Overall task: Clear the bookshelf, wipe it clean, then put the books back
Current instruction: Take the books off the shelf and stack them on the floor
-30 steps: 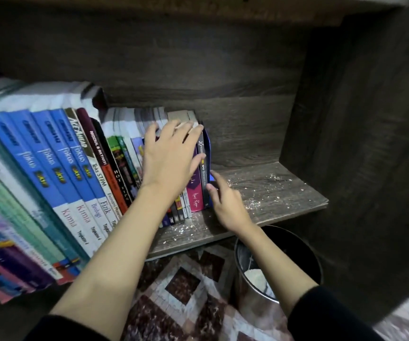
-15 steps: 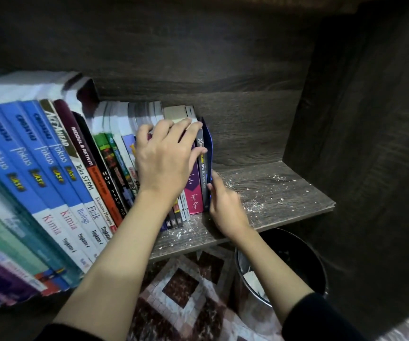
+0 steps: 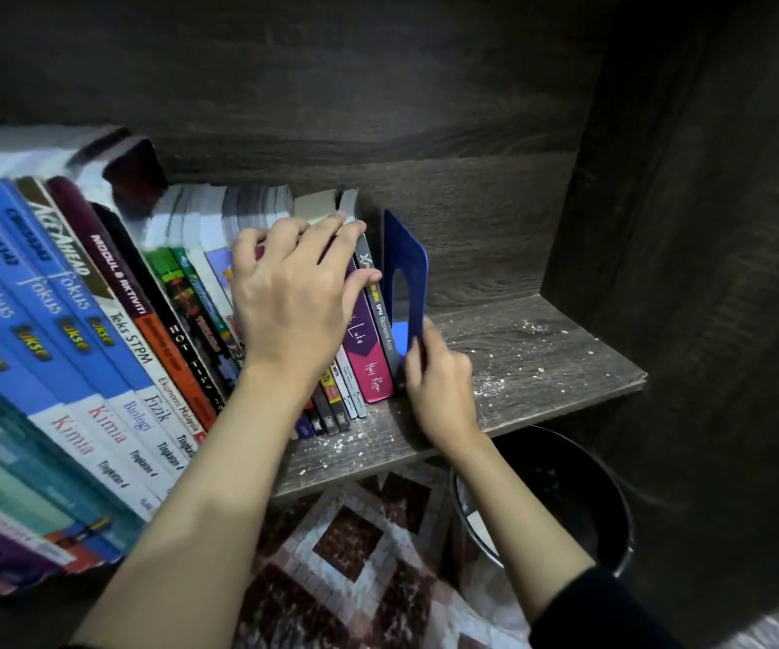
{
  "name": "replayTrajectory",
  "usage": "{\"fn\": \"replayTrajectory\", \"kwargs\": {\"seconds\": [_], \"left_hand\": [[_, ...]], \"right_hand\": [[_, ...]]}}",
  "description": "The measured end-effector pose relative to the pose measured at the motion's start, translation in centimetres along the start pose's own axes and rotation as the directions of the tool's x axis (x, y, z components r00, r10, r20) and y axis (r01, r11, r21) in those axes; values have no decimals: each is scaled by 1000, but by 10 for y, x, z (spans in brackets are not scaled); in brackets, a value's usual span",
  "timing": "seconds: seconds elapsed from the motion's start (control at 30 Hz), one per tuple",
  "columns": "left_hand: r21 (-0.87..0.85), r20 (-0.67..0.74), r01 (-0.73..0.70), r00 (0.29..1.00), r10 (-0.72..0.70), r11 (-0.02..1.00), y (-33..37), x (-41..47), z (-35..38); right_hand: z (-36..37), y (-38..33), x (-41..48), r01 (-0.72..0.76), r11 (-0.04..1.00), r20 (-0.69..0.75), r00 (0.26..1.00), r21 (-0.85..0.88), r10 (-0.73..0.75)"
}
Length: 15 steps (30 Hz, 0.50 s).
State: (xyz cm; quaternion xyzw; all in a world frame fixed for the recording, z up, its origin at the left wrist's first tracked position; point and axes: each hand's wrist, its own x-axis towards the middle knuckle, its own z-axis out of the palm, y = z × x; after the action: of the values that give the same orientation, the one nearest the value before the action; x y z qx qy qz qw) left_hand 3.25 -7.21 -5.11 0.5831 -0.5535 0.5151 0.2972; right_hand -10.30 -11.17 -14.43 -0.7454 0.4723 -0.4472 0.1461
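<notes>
Bookend [image 3: 408, 274] now tipped rightward off books [image 3: 366, 353] | right hand [image 3: 439, 381] pinches its lower edge, blade upright above fingers | left hand [image 3: 294, 302] flat, fingers together, bracing books

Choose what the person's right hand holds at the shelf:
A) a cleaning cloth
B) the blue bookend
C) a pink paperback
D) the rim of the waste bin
B: the right hand pinches the lower edge of the blue bookend, which stands upright at the right end of the books, while the left hand rests on their tops.
</notes>
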Motion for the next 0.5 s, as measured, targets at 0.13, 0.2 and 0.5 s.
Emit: {"fn": "replayTrajectory", "kwargs": {"seconds": [0.13,0.2,0.5], "left_hand": [[-19,14,30,999,-30,999,4,0,-1],[-25,30,80,996,-79,996,10,-4,-3],[48,197,191,960,-196,980,33,-28,-4]], "right_hand": [[-3,5,4,-7,1000,27,1000,10,7],[-4,3,4,-16,1000,43,999,1,16],[-2,5,8,-68,996,44,997,60,66]]}}
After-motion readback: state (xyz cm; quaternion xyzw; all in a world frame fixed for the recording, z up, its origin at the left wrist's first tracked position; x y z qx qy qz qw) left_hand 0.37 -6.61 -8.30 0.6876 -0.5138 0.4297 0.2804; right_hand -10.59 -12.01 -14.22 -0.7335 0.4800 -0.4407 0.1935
